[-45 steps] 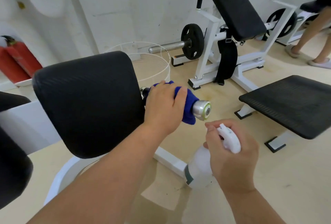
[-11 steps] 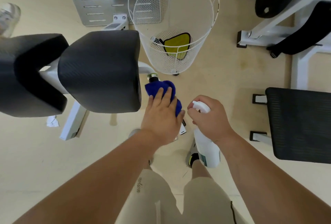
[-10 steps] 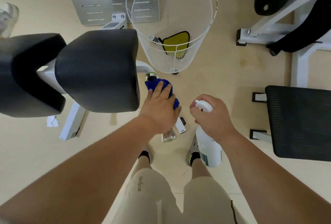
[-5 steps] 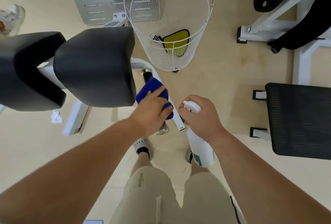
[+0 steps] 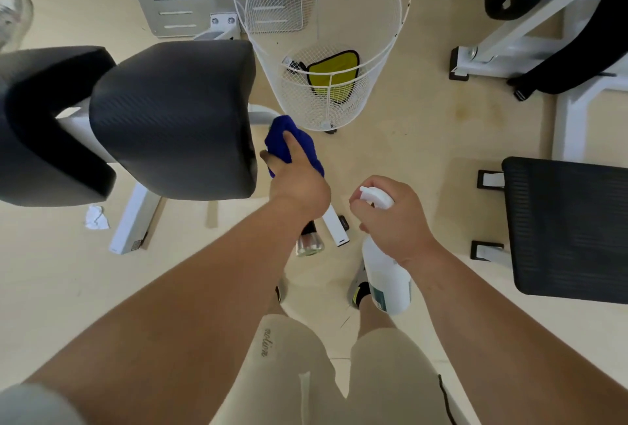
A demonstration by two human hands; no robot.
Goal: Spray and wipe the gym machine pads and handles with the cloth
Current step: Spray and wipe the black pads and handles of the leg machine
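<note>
Head view, gym floor: my left hand (image 5: 299,183) grips the blue cloth (image 5: 289,134), wrapped round the machine's handle (image 5: 308,244) just right of the black pad (image 5: 173,122). The handle's chrome end shows near my wrist. My right hand (image 5: 397,217) is curled round the trigger head of the spray bottle (image 5: 387,278), held apart to the right. To wipe well, I judge, I should hold the cloth snug round the bar and twist while sliding its whole length to the near end.
</note>
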